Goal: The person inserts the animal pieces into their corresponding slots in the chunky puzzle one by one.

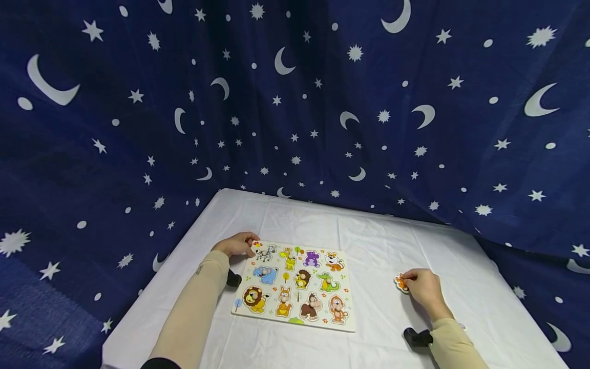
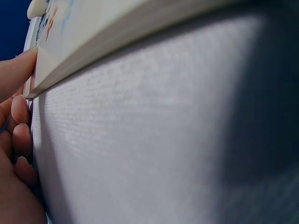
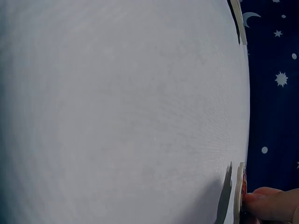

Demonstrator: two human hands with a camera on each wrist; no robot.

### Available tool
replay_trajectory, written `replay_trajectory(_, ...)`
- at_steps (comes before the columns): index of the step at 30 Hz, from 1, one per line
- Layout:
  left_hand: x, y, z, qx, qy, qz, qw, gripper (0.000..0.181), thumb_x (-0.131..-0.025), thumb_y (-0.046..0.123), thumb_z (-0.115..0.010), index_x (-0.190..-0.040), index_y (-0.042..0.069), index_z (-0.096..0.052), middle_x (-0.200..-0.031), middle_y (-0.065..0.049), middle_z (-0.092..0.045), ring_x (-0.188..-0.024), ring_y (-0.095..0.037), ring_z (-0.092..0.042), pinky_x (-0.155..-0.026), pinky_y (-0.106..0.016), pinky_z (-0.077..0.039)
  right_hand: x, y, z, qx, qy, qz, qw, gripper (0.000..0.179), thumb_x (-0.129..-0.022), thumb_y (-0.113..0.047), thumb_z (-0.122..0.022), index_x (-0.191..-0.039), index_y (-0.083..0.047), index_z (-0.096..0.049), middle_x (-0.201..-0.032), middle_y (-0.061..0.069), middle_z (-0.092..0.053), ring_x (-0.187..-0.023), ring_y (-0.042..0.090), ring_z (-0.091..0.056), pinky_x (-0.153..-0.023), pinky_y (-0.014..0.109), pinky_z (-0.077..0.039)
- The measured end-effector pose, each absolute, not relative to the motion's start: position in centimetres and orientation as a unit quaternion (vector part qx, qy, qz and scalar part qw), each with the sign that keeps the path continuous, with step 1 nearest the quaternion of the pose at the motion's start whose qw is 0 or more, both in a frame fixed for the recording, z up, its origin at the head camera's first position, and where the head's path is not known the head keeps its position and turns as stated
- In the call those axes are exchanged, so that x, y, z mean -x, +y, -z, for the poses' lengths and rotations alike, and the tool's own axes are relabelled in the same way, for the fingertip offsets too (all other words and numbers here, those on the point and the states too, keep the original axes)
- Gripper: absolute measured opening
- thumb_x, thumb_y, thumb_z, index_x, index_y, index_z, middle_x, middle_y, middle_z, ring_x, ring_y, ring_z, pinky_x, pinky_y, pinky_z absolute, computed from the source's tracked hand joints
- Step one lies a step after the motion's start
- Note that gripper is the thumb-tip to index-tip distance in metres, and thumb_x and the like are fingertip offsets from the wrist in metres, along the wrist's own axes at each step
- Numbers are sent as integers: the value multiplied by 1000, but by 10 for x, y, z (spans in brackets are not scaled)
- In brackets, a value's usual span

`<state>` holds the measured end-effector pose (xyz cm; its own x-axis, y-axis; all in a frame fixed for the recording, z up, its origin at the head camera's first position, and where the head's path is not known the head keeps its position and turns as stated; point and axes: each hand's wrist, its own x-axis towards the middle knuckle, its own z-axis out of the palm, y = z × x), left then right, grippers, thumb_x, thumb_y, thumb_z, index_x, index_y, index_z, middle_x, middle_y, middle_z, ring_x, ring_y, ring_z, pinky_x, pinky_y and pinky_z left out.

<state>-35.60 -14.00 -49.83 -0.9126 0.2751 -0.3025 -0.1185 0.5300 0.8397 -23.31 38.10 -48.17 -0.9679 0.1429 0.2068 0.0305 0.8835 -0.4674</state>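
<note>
A wooden animal puzzle board point(image 1: 297, 282) lies flat on the white cloth, showing a lion, zebra, giraffe, elephant and several other animals. At its far left corner my left hand point(image 1: 238, 244) grips the edge. In the left wrist view the thumb point(image 2: 21, 70) rests on the board's edge point(image 2: 51, 70), with the other fingers curled below. Away to the right of the board, my right hand point(image 1: 423, 288) pinches an orange puzzle piece point(image 1: 400, 283) with a pale rim. The right wrist view shows that piece edge-on, held upright; fingers hide part of its picture.
White cloth point(image 1: 373, 246) covers the table. A dark blue curtain point(image 1: 295, 113) with moons and stars rises behind and at both sides. Close to the right forearm, a small pale object point(image 1: 463, 326) is mostly hidden by the sleeve.
</note>
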Motion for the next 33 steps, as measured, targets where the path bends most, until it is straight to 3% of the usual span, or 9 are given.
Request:
replay_trajectory(6,356,-140,497,-47,850,-483,203,51,-78,-7,-74,-126,2,-58,-92,-2,-41,-94,-18,-41,-85,-32,-32,236,379,482,42,-962,-239,123,7,-77,-3,-70,-79,-2,-76,-80,14,-74,-74,26,-66,-66,36,-46)
replay_trajectory(14,355,-140,496,-45,853,-480,200,51,-78,-6,-74,-126,3,-57,-94,-3,-41,-95,-19,-42,-85,-32,-32,238,375,484,44,-961,-243,127,6,-77,-4,-72,-79,-2,-77,-82,15,-75,-78,32,-67,-68,37,-48)
replay_trajectory(33,354,-140,497,-49,848,-488,201,50,-78,-9,-73,-125,1,-58,-93,-3,-43,-94,-19,-42,-86,-32,-33,244,363,483,46,-954,-270,118,9,-78,-2,-70,-82,-1,-78,-82,13,-76,-75,19,-65,-69,31,-47)
